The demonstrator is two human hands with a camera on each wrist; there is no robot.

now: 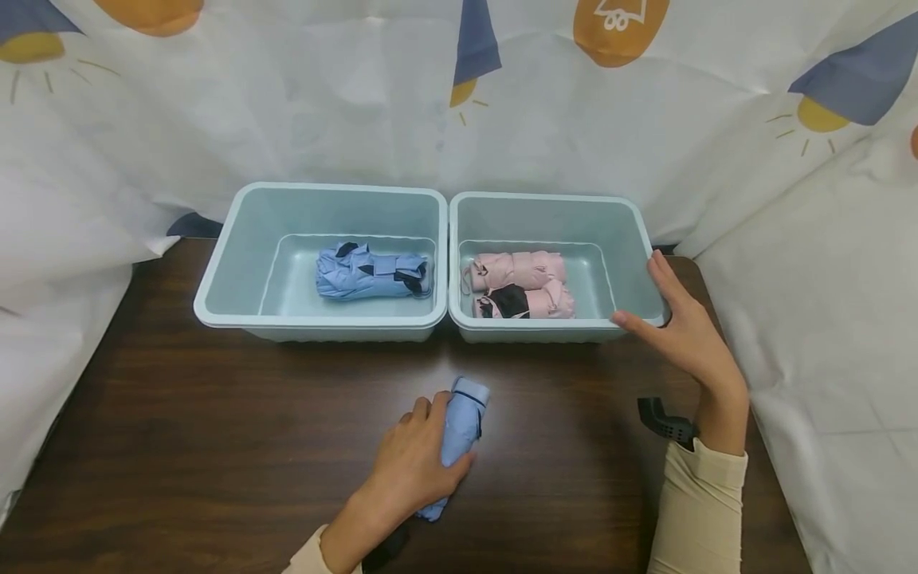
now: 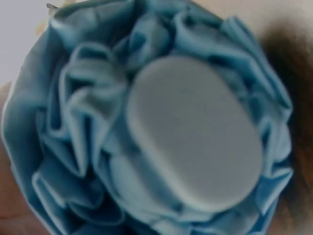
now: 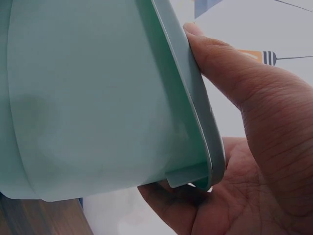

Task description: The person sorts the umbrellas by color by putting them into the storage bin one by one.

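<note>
My left hand (image 1: 410,461) grips a blue folded umbrella (image 1: 462,426) that lies slanted over the dark table, in front of the bins. The left wrist view shows the umbrella's gathered fabric (image 2: 83,122) close up, around its pale rounded handle end (image 2: 195,132). At the right bin (image 1: 545,325), my right hand (image 1: 692,335) holds the front right corner, with the thumb on the front rim and fingers along the side. The right wrist view shows the thumb (image 3: 220,58) against the bin's rim. Two pink folded umbrellas (image 1: 519,271) lie inside this bin.
The left bin (image 1: 315,322) stands beside the right one, their rims nearly touching; a blue folded umbrella (image 1: 369,273) lies in it. A patterned white cloth (image 1: 344,104) hangs behind the bins and at both sides. Brown tabletop (image 1: 215,446) extends in front.
</note>
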